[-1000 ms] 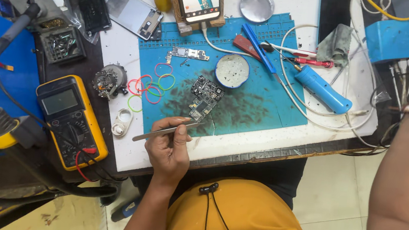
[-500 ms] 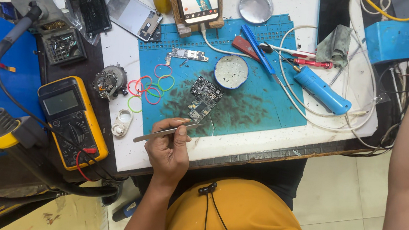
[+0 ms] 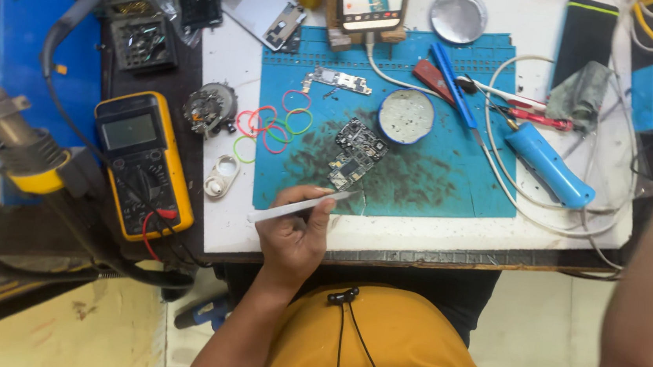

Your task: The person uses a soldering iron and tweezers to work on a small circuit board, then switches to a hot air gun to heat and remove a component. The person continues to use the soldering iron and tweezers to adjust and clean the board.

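Tweezers [image 3: 301,206] in left-hand grip [image 3: 294,240] point toward nearby circuit board [image 3: 357,153].

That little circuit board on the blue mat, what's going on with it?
A person's left hand holds metal tweezers, their tips at the lower edge of the circuit board lying on the blue mat. The right arm is raised, blurred at the picture's right edge. A yellow meter lies to the left.

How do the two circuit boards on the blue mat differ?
The dark circuit board is larger, blockier and lies diagonally at the mat's middle, near the tweezers in the left hand. The silver circuit board is slimmer, paler, and lies farther back. Both rest flat on the blue mat, untouched.
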